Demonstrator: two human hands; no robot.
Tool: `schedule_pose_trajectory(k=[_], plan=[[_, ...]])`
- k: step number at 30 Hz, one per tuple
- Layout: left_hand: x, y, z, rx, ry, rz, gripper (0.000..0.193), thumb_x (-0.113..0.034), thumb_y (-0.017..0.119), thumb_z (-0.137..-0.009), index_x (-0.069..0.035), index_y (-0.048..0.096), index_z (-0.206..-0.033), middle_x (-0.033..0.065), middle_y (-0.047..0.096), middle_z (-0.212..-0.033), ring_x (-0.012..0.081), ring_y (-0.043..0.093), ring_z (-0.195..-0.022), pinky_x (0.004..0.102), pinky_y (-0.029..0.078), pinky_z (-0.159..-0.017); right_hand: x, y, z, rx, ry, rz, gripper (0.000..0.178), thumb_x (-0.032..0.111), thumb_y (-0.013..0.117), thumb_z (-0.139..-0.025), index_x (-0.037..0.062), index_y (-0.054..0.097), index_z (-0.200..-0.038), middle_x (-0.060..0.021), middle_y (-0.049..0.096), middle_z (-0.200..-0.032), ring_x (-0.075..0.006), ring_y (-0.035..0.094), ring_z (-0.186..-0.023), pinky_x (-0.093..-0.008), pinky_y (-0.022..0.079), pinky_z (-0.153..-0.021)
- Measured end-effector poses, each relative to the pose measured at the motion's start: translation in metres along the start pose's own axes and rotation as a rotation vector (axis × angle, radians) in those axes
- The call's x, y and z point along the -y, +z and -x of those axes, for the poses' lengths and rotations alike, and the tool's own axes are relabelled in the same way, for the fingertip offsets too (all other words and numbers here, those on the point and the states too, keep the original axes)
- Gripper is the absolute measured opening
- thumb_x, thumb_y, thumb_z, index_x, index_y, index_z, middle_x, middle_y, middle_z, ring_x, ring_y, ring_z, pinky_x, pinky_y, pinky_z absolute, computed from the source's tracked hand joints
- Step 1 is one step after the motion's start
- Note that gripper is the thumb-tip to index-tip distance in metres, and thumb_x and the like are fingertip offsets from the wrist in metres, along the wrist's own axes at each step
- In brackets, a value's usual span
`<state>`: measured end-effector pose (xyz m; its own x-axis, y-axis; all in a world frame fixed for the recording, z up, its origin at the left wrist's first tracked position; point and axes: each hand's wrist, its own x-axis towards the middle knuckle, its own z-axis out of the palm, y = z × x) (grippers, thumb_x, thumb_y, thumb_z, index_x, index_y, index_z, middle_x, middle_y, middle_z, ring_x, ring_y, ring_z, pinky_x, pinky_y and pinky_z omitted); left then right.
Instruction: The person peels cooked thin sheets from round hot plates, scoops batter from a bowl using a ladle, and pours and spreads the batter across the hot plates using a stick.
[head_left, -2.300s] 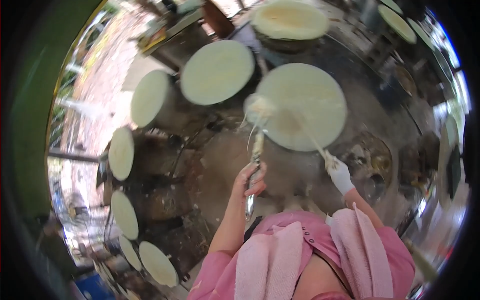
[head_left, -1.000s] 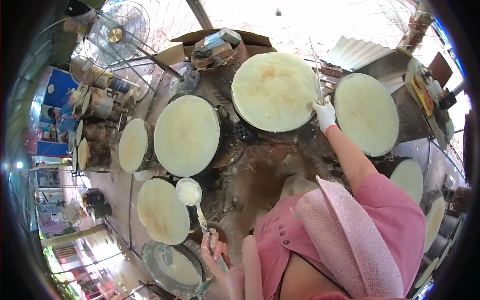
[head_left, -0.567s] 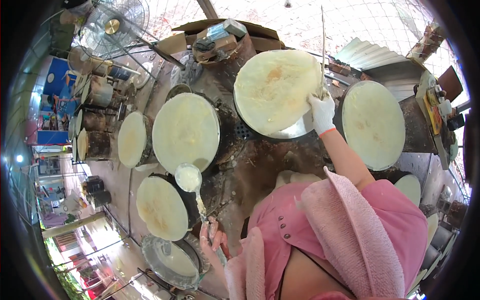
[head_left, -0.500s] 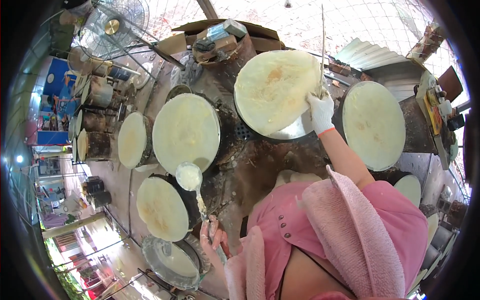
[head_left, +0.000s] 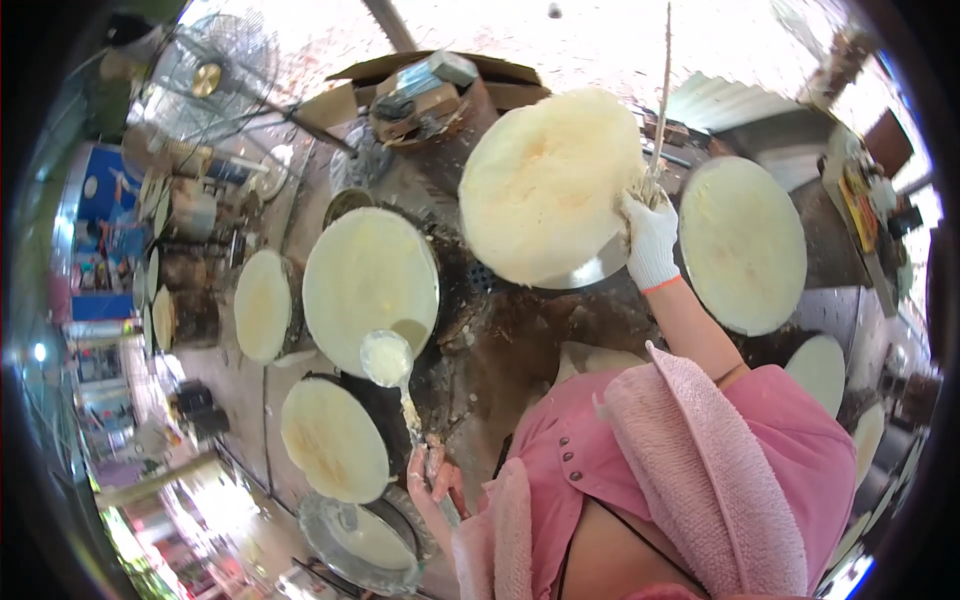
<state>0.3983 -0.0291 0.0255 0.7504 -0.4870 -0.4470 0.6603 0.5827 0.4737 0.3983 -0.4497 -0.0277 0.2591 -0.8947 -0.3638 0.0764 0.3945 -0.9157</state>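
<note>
My left hand (head_left: 437,482) is closed round the handle of a batter-smeared ladle (head_left: 386,358), whose bowl hovers over the near edge of a pale round crepe (head_left: 368,285) on a griddle. My right hand (head_left: 650,240), in a white glove with an orange cuff, is closed round a long thin stick (head_left: 664,90) pointing up. It also meets the right edge of a large crepe (head_left: 550,185) on the far middle griddle. That crepe sits shifted, baring a shiny strip of griddle (head_left: 585,270) at its near right. The fingertips there are partly hidden.
More crepe-covered griddles stand around: right (head_left: 742,245), left (head_left: 263,305) and near left (head_left: 335,440). A batter basin (head_left: 360,545) lies by my left hand. Behind are a cardboard box (head_left: 415,105) and a fan (head_left: 215,75). A pink towel (head_left: 700,450) hangs over my shirt.
The large crepe's near left edge has come up off the griddle and looks closer. My right hand stays at its right edge. The ladle keeps its place over the left griddle.
</note>
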Motion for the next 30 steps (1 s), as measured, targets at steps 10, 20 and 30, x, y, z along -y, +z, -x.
schedule_pose_trajectory(k=[10,20,30], plan=[[-0.015,-0.001,-0.064,0.047,-0.304,-0.39,0.028,-0.024,0.039,-0.096,0.002,0.046,-0.103,-0.0032,0.042,-0.064,0.0023,0.029,-0.033,0.0188,0.023,-0.034,0.032,-0.155,0.109,-0.2,-0.045,-0.052,0.023,0.005,0.063,-0.075,0.0052,0.056,-0.096,-0.0014,0.056,-0.07,-0.0081,0.042,-0.037,-0.0223,0.031,-0.029],[0.067,0.036,-0.056,0.241,-0.669,-0.667,0.027,-0.03,0.046,-0.094,-0.003,0.049,-0.098,-0.0035,0.042,-0.059,0.0041,0.033,-0.034,0.0199,0.026,-0.034,0.15,-0.549,0.289,-0.601,-0.166,0.584,0.023,0.013,0.064,-0.064,0.0062,0.061,-0.086,0.0012,0.053,-0.066,-0.0066,0.047,-0.046,-0.0215,0.031,-0.035],[0.191,0.075,0.076,0.167,-0.589,-0.653,0.021,-0.019,0.042,-0.095,0.0,0.052,-0.097,-0.0015,0.045,-0.066,0.0041,0.031,-0.036,0.0188,0.024,-0.036,0.209,-0.765,0.291,-0.877,-0.312,1.689,0.025,0.016,0.056,-0.069,0.0034,0.058,-0.092,-0.0204,0.062,-0.086,-0.0361,0.059,-0.083,-0.0431,0.047,-0.071]])
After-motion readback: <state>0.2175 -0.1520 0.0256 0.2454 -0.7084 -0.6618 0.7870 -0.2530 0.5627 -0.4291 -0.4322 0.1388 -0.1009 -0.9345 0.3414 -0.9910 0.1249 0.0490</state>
